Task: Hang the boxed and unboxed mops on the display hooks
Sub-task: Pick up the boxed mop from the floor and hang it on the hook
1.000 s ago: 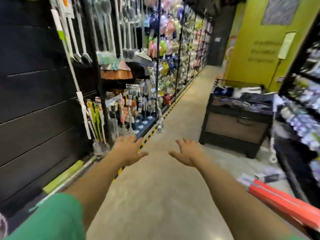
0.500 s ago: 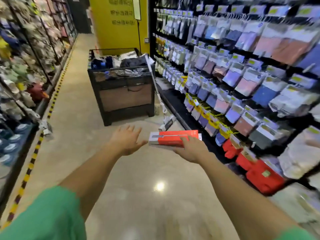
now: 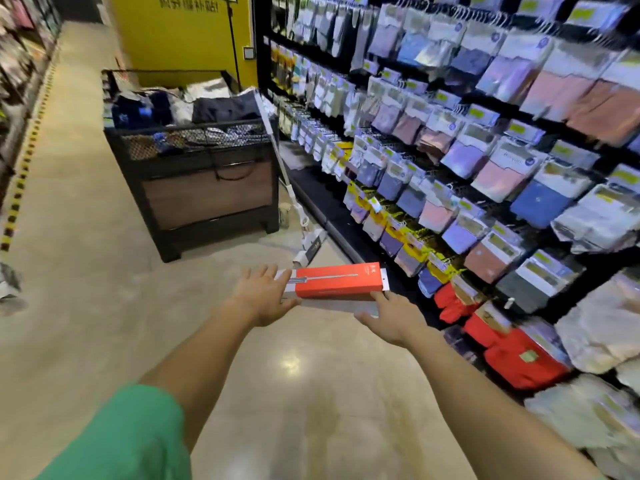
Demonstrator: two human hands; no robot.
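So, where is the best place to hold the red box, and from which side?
Grip the red box at its two short ends, one hand from each side, as the left hand and right hand already are placed. It is long, narrow and lies level, so end grips probably keep it balanced.
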